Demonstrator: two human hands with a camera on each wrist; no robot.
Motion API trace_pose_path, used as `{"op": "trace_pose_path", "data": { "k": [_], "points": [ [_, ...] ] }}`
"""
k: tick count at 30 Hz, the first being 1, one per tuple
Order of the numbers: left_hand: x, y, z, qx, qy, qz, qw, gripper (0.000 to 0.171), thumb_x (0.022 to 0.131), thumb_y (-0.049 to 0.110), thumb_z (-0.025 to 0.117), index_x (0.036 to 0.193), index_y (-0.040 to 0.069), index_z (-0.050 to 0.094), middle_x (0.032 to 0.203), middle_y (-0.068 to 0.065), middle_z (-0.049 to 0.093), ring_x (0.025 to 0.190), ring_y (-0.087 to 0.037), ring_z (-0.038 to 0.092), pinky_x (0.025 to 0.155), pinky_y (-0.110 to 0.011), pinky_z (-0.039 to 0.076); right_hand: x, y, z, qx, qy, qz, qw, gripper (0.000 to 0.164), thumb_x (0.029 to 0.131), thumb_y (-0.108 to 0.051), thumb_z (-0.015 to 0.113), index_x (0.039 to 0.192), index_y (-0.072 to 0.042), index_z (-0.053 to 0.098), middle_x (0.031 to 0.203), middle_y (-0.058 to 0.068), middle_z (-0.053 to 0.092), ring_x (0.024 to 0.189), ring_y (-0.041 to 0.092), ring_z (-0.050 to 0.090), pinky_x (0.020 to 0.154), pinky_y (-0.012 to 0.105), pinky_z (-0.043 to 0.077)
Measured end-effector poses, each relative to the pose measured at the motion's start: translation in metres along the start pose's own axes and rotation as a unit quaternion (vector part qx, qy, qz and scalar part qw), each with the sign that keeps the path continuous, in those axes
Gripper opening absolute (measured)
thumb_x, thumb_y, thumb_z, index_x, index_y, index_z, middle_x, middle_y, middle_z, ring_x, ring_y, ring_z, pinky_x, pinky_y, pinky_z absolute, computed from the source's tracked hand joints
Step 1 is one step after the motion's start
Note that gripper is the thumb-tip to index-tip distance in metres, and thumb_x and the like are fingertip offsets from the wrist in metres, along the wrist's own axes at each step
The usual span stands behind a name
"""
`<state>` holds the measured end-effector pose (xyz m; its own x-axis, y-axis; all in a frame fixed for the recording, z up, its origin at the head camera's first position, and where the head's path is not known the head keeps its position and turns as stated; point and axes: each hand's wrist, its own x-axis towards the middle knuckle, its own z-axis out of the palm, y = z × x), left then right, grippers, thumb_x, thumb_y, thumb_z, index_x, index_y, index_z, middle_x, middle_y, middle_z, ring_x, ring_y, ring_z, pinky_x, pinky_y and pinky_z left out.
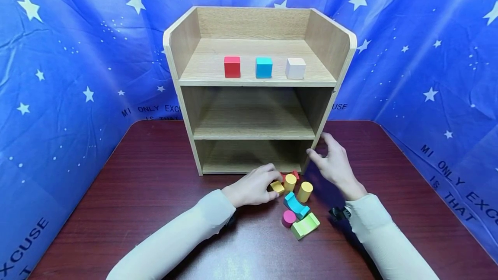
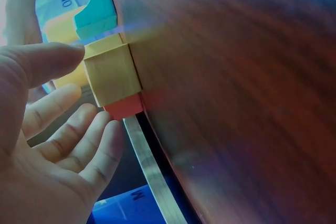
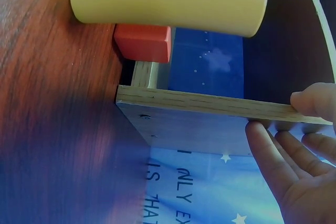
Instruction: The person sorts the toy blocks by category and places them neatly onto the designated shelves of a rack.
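Loosely bent fingers of my left hand [image 1: 253, 185] surround a small yellow block [image 1: 277, 187] on the table. In the left wrist view its thumb tip is right at the yellow block's edge, while the other fingers are spread apart from it. My right hand [image 1: 336, 165] holds the right side panel of a wooden shelf [image 1: 253, 138], thumb on the front edge and fingers along the outer face. Between the hands stand two yellow cylinders [image 1: 305, 192], with a red block [image 1: 295, 174] behind them. Closer to me lie a blue curved block [image 1: 296, 205], a pink cylinder [image 1: 288, 218] and a green curved block [image 1: 305, 226].
On the shelf's top level a red cube [image 1: 232, 67], a blue cube [image 1: 263, 68] and a white cube [image 1: 295, 68] stand in a row. Blue star-patterned cloth [image 1: 78, 55] hangs behind and beside the dark red table [image 1: 155, 159].
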<state>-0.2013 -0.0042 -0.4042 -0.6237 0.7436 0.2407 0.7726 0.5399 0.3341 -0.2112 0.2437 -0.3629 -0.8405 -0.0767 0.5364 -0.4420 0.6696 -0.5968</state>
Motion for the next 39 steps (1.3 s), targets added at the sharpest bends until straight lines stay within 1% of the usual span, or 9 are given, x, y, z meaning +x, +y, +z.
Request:
{"op": "trace_pose_path", "data": {
  "k": [5, 12, 16, 19, 25, 29, 32, 34, 39],
  "points": [
    [0.0009, 0.0015, 0.0006, -0.004, -0.009, -0.005, 0.9999, 0.030, 0.083, 0.022, 0.070, 0.111, 0.015, 0.064, 0.105, 0.003, 0.054, 0.087, -0.008, 0.050, 0.079, -0.021, 0.043, -0.0001, 0.0001, 0.0001, 0.007, -0.001, 0.003, 1.000, 0.042, 0.085, -0.007, 0.068, 0.123, 0.000, 0.052, 0.100, 0.017, 0.064, 0.091, 0.032, 0.064, 0.068, 0.045, 0.055],
    [0.0010, 0.0025, 0.0001, -0.002, -0.024, -0.009, 0.9997, 0.030, 0.083, 0.019, 0.068, 0.112, 0.014, 0.064, 0.106, 0.003, 0.053, 0.090, -0.009, 0.051, 0.083, -0.022, 0.044, -0.0001, -0.0003, 0.0004, 0.006, -0.003, 0.002, 1.000, 0.041, 0.085, -0.007, 0.068, 0.122, 0.000, 0.052, 0.100, 0.018, 0.064, 0.091, 0.033, 0.063, 0.068, 0.043, 0.055],
    [0.0009, 0.0023, 0.0003, -0.002, -0.031, -0.010, 0.9995, 0.031, 0.081, 0.017, 0.067, 0.111, 0.014, 0.064, 0.104, 0.004, 0.052, 0.089, -0.009, 0.050, 0.082, -0.022, 0.043, -0.0002, -0.0001, 0.0004, 0.010, -0.005, 0.005, 1.000, 0.042, 0.085, -0.007, 0.067, 0.123, 0.000, 0.052, 0.100, 0.018, 0.064, 0.092, 0.034, 0.063, 0.069, 0.048, 0.054],
    [0.0009, 0.0024, 0.0001, -0.003, -0.037, -0.012, 0.9993, 0.031, 0.080, 0.016, 0.067, 0.111, 0.015, 0.064, 0.103, 0.005, 0.052, 0.088, -0.009, 0.050, 0.081, -0.021, 0.043, -0.0005, 0.0003, 0.0007, 0.014, -0.006, 0.007, 1.000, 0.042, 0.085, -0.007, 0.067, 0.124, 0.001, 0.051, 0.101, 0.019, 0.064, 0.092, 0.035, 0.063, 0.069, 0.049, 0.054],
    [0.0009, 0.0043, -0.0010, 0.003, -0.041, -0.016, 0.9990, 0.032, 0.079, 0.018, 0.068, 0.111, 0.015, 0.064, 0.102, 0.005, 0.052, 0.087, -0.009, 0.050, 0.080, -0.021, 0.043, -0.0008, 0.0012, 0.0010, 0.016, -0.004, 0.004, 1.000, 0.042, 0.085, -0.006, 0.067, 0.124, 0.001, 0.051, 0.101, 0.019, 0.064, 0.093, 0.036, 0.062, 0.069, 0.049, 0.054],
    [0.0014, 0.0058, -0.0010, 0.012, -0.040, -0.015, 0.9990, 0.032, 0.080, 0.020, 0.070, 0.111, 0.015, 0.064, 0.103, 0.004, 0.052, 0.088, -0.009, 0.050, 0.081, -0.022, 0.044, -0.0007, 0.0008, 0.0005, 0.012, -0.004, 0.005, 1.000, 0.042, 0.085, -0.007, 0.067, 0.124, 0.001, 0.051, 0.100, 0.018, 0.064, 0.093, 0.035, 0.063, 0.069, 0.046, 0.055],
    [0.0015, 0.0060, -0.0006, 0.018, -0.042, -0.015, 0.9989, 0.032, 0.080, 0.020, 0.070, 0.111, 0.015, 0.064, 0.103, 0.004, 0.052, 0.087, -0.010, 0.050, 0.081, -0.022, 0.044, -0.0006, 0.0002, 0.0003, 0.007, -0.004, 0.007, 1.000, 0.042, 0.085, -0.007, 0.068, 0.123, 0.000, 0.052, 0.100, 0.017, 0.064, 0.092, 0.034, 0.063, 0.069, 0.046, 0.054],
    [0.0013, 0.0062, -0.0006, 0.021, -0.044, -0.015, 0.9987, 0.032, 0.080, 0.019, 0.070, 0.111, 0.015, 0.064, 0.103, 0.004, 0.052, 0.087, -0.010, 0.051, 0.081, -0.022, 0.044, -0.0006, 0.0002, 0.0005, 0.009, -0.004, 0.007, 1.000, 0.042, 0.085, -0.007, 0.067, 0.124, 0.001, 0.051, 0.100, 0.018, 0.064, 0.092, 0.034, 0.063, 0.069, 0.049, 0.054],
    [0.0012, 0.0063, -0.0009, 0.020, -0.049, -0.017, 0.9984, 0.032, 0.080, 0.018, 0.070, 0.111, 0.015, 0.064, 0.102, 0.004, 0.052, 0.086, -0.010, 0.051, 0.079, -0.023, 0.044, -0.0005, 0.0006, 0.0004, 0.010, -0.004, 0.007, 1.000, 0.043, 0.085, -0.007, 0.067, 0.124, 0.001, 0.051, 0.101, 0.019, 0.063, 0.092, 0.036, 0.062, 0.069, 0.049, 0.054]
  ]
}}
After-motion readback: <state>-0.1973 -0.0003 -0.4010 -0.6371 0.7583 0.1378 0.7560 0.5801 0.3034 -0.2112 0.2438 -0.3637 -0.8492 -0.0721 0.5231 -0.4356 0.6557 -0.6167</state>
